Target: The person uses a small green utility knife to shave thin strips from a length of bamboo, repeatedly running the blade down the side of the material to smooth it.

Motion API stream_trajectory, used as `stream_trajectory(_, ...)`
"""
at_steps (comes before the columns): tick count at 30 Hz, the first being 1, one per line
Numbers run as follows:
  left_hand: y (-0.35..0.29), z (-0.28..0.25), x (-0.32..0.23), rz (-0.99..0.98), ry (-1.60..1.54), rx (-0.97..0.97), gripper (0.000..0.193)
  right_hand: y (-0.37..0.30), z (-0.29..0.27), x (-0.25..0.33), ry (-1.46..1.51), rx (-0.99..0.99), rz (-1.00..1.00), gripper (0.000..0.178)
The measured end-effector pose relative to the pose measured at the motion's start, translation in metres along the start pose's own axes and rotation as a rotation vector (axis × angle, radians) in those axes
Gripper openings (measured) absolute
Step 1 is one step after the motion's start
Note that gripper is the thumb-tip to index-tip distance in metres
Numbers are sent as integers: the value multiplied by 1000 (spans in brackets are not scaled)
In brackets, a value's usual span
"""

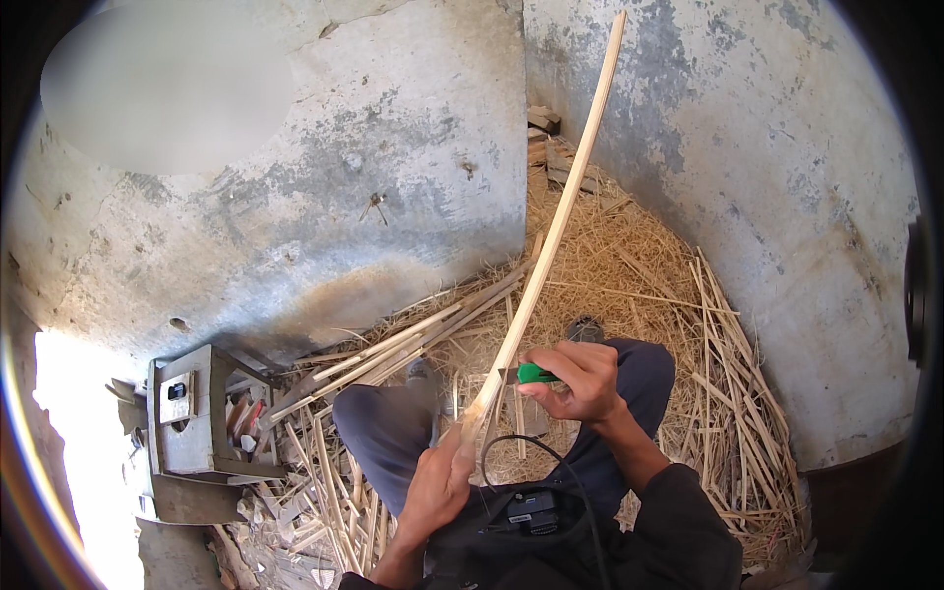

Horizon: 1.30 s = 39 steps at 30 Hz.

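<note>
A long, pale wooden strip (554, 241), possibly split bamboo, slants up from my lap toward the far wall. My left hand (438, 490) is closed around its lower end. In my right hand (582, 382) is a green-handled knife (534, 374), with the fingers wrapped round the handle. Its dark blade lies against the strip's right edge, a little above my left hand. The strip's lowest tip is hidden behind the left hand. My bent knees (644, 379) flank the work.
Straw-like shavings (639, 256) cover the floor ahead. Loose strips lie in piles at the right (742, 393) and left (413, 339). A grey wooden stool (187, 438) stands on the left. A black device (531, 513) with a cable rests on my lap. Worn walls (413, 157) enclose the corner.
</note>
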<state>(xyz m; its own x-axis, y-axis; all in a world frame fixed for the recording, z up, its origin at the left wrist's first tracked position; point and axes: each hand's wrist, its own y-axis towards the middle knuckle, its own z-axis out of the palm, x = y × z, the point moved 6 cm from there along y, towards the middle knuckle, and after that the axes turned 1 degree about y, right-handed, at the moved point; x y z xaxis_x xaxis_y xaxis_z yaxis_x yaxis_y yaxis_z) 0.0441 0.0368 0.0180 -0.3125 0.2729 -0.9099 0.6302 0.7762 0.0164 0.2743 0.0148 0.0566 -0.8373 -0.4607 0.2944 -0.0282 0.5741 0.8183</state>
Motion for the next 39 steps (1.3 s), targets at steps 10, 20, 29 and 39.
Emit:
stream_trajectory(10, -29, 7, 22, -98, 49, 129, 32, 5, -31, -99, 38, -231, 529, 37)
stream_trajectory(20, -8, -4, 23, -102, 41, -18, 27, -7, 2, -58, 268, 70, 450, 31)
stream_trajectory(29, -3, -3, 18, -105, -16, -2, 26, -5, 7, -29, 330, 185, 144, 30)
stream_trajectory(39, -6, -3, 14, -92, 14, 25, 28, 5, -2, -26, 280, 133, 108, 29)
